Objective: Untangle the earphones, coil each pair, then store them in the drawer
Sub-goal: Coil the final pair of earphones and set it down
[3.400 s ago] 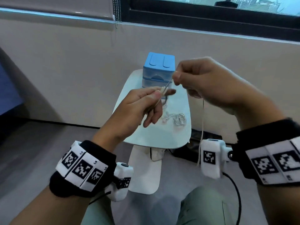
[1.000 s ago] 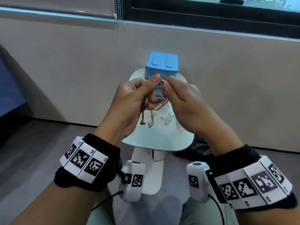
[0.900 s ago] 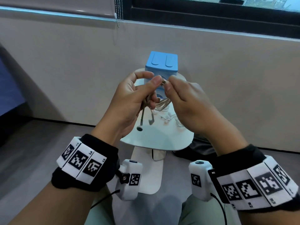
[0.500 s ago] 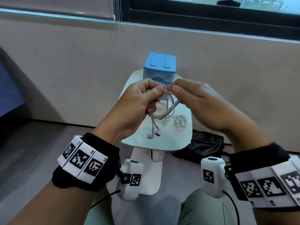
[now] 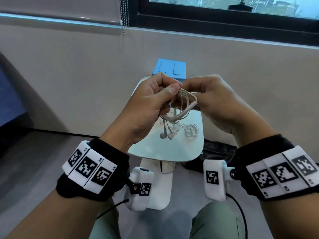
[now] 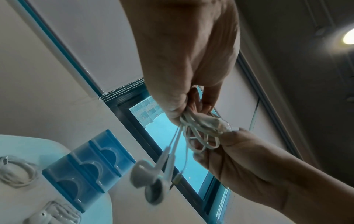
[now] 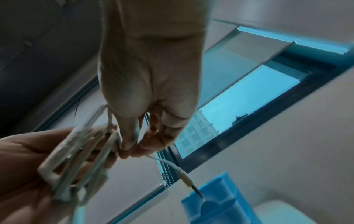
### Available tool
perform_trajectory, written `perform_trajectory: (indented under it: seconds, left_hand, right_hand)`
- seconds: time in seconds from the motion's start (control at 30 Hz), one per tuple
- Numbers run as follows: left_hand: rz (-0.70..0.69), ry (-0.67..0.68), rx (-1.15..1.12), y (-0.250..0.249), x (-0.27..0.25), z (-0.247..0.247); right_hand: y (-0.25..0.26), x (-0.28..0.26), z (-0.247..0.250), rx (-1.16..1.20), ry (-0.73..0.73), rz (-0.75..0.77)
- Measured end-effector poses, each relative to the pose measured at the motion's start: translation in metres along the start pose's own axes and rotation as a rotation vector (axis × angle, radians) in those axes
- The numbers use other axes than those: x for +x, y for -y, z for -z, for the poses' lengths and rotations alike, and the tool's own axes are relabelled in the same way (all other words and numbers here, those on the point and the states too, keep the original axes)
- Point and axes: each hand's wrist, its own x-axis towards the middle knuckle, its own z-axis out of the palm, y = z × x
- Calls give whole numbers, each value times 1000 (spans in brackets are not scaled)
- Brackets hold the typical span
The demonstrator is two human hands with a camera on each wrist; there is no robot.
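A beige pair of earphones is wound into loops above the small white table. My left hand pinches the top of the loops between thumb and fingers. Its two earbuds dangle below. My right hand pinches the cable at the right of the coil. In the right wrist view the jack plug sticks out past my right fingertips. The blue drawer box stands at the table's far end, partly hidden by my hands.
A white coiled pair of earphones lies on the table, and another white pair lies near it. A black bag is on the floor to the right of the table. The wall is close behind the box.
The long cable that hung from my right hand is now wound into loops held by my left hand. Both hands have come close together, and the earbuds swing below.
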Motion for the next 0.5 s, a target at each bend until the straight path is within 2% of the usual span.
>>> perform_trajectory:
  seconds: [0.1, 0.13, 0.27, 0.37, 0.43, 0.5]
  left_hand:
    - [-42, -32, 55, 1, 0, 3]
    - [-56, -41, 72, 3, 0, 4]
    - [-110, -55, 197, 10, 1, 7]
    - [-134, -57, 268, 13, 0, 7]
    - [-151, -75, 315, 14, 2, 7]
    - [-166, -87, 357, 15, 4, 8]
  right_hand:
    - [3, -2, -1, 355, 19, -190]
    - [6, -2, -2, 405, 15, -217]
    - [8, -2, -9, 344, -41, -253]
    - [8, -2, -12, 479, -73, -328]
    - [11, -4, -11, 584, -44, -375]
    - [12, -5, -11, 541, -22, -361]
